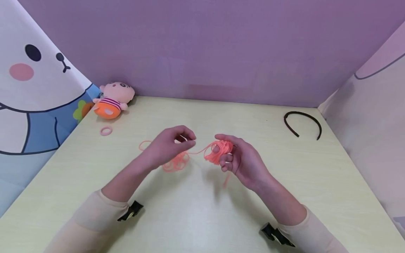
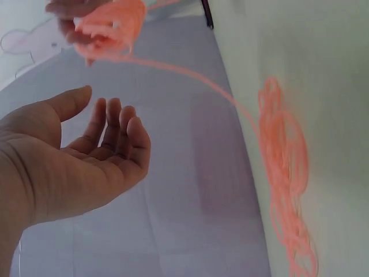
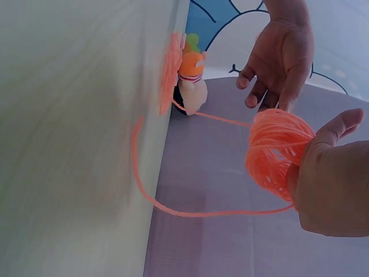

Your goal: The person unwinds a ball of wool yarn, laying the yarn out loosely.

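A looped bundle of coral yarn (image 1: 225, 146) is wound about the fingers of my right hand (image 1: 250, 163), which holds it up over the table. In the right wrist view, fingers pass inside the bundle (image 3: 279, 164) and the thumb stands away from it. My left hand (image 1: 167, 144) hovers to its left, with nothing in its grasp; the left wrist view shows its fingers loosely bent, apart from the thumb. Below it lies a loose heap of the same yarn (image 2: 281, 153), partly hidden in the head view. One strand (image 2: 190, 73) links heap and bundle, and a yarn tail (image 3: 202, 214) hangs down to the table.
At the back left sits a plush doll (image 1: 114, 100) in orange and stripes, with a small pink ring (image 1: 105, 131) in front of it. A black headband (image 1: 303, 113) lies at the back right. Purple cloth (image 1: 202, 52) rises behind the table.
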Demonstrator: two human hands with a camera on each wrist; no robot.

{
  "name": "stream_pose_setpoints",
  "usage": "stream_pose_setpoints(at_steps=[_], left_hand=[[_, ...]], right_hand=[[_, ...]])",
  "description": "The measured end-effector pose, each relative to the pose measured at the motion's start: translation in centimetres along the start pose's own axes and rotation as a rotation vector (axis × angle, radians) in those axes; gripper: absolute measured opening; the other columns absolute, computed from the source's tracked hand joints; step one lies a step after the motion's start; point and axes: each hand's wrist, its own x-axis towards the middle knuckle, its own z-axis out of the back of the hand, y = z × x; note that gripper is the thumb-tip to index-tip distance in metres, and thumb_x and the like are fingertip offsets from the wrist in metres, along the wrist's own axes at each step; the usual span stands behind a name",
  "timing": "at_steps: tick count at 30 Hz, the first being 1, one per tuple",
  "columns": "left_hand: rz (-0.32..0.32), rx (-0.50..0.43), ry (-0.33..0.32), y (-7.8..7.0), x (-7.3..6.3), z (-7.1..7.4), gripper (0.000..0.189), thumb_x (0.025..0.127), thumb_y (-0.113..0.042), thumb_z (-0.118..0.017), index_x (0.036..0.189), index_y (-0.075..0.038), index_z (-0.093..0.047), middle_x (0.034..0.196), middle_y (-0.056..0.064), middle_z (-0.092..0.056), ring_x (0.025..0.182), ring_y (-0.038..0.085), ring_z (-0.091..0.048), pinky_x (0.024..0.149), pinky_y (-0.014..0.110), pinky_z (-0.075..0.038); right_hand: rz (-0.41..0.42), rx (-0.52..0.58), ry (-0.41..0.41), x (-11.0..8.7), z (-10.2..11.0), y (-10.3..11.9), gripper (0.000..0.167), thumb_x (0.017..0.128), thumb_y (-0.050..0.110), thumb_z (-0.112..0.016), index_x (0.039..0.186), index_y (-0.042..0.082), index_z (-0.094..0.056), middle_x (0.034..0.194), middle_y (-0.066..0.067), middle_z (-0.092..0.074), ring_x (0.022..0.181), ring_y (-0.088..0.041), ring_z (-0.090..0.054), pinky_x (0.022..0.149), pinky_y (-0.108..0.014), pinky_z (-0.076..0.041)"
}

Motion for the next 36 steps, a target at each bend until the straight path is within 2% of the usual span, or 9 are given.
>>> stream_pose_setpoints(at_steps=[6, 11, 14, 17, 22, 31, 36], left_hand=[[-0.048, -0.007, 0.032, -0.4, -0.5, -1.7, 0.014, 0.093, -0.024, -0.075, 0.105, -0.019, -0.07, 0.101, -0.003, -0.068, 0.094, 0.019, -0.063, 0.072, 0.039, -0.053], [-0.048, -0.005, 0.056, -0.4, -0.6, -2.2, 0.01, 0.091, -0.028, -0.078, 0.098, -0.023, -0.072, 0.099, -0.006, -0.068, 0.093, 0.018, -0.063, 0.069, 0.04, -0.053], [-0.075, 0.008, 0.055, -0.4, -0.6, -2.2, 0.006, 0.093, -0.025, -0.076, 0.095, -0.02, -0.073, 0.096, -0.006, -0.068, 0.091, 0.017, -0.063, 0.072, 0.039, -0.052], [-0.1, 0.02, 0.026, -0.6, -0.6, -2.0, 0.005, 0.095, -0.021, -0.073, 0.095, -0.017, -0.073, 0.094, -0.005, -0.068, 0.09, 0.017, -0.062, 0.077, 0.039, -0.052], [-0.097, 0.012, -0.031, -0.9, -0.7, -1.4, 0.005, 0.096, -0.02, -0.072, 0.098, -0.015, -0.072, 0.093, -0.004, -0.068, 0.089, 0.017, -0.062, 0.077, 0.038, -0.053], [-0.098, -0.008, -0.055, -0.8, -0.6, -0.8, 0.006, 0.096, -0.019, -0.071, 0.098, -0.013, -0.071, 0.095, -0.002, -0.068, 0.091, 0.018, -0.062, 0.079, 0.037, -0.054], [-0.056, 0.013, -0.07, -0.5, -0.4, -0.3, 0.004, 0.097, -0.018, -0.07, 0.099, -0.015, -0.071, 0.097, -0.001, -0.068, 0.093, 0.02, -0.063, 0.076, 0.038, -0.053]], right_hand=[[-0.042, -0.028, 0.058, -0.2, -0.3, -0.1, 0.041, 0.108, 0.024, -0.039, 0.141, 0.002, -0.05, 0.092, -0.005, -0.068, 0.058, -0.012, -0.061, 0.055, -0.023, -0.053], [-0.069, -0.043, 0.095, -0.3, -0.4, -0.2, 0.039, 0.108, 0.025, -0.04, 0.138, 0.002, -0.051, 0.091, -0.005, -0.068, 0.057, -0.012, -0.062, 0.054, -0.024, -0.051], [-0.074, -0.05, 0.101, -0.3, -0.4, -0.2, 0.04, 0.108, 0.026, -0.04, 0.138, 0.002, -0.051, 0.091, -0.006, -0.068, 0.056, -0.012, -0.062, 0.053, -0.024, -0.051], [-0.068, -0.057, 0.089, -0.2, -0.4, -0.1, 0.041, 0.108, 0.026, -0.039, 0.14, 0.002, -0.05, 0.091, -0.005, -0.068, 0.057, -0.011, -0.062, 0.054, -0.024, -0.052], [-0.03, -0.052, 0.027, 0.0, -0.2, 0.1, 0.042, 0.109, 0.025, -0.038, 0.142, 0.002, -0.049, 0.091, -0.005, -0.068, 0.058, -0.012, -0.061, 0.056, -0.023, -0.053], [0.026, -0.002, -0.056, 0.4, 0.5, 0.2, 0.04, 0.108, 0.025, -0.04, 0.142, 0.004, -0.049, 0.095, -0.004, -0.068, 0.061, -0.011, -0.06, 0.059, -0.023, -0.054], [0.043, 0.022, -0.071, 0.4, 0.6, 0.3, 0.038, 0.108, 0.023, -0.041, 0.139, 0.004, -0.049, 0.094, -0.004, -0.068, 0.06, -0.012, -0.06, 0.059, -0.023, -0.053]])
